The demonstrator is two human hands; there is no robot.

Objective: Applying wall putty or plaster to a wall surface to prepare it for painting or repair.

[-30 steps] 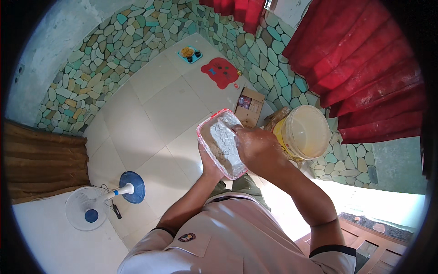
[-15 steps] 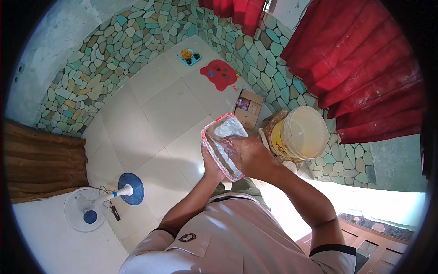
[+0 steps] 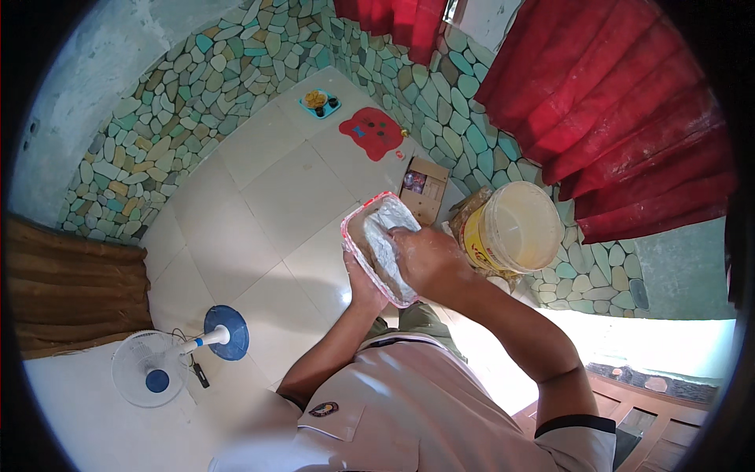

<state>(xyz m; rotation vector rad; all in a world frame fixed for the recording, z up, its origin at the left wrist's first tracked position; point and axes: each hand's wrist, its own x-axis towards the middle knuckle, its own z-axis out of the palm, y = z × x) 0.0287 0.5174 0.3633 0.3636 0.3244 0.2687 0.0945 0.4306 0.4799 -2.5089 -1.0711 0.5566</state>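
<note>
Held above the tiled floor (image 3: 267, 197) near a yellow bucket (image 3: 511, 228), the tub (image 3: 370, 252) rests in the left hand (image 3: 363, 287) cupped beneath, while the right hand (image 3: 429, 259) presses curled fingers into its white paste (image 3: 381, 240).

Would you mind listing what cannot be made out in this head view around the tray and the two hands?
- Left hand: under the rectangular tray, which hides its fingers and grip.
- Right hand: its fingertips are buried in the white paste, so what they hold is unclear.
- Yellow bucket: its contents are washed out by light.
- Small dish by the wall: too small to identify its contents.
</note>
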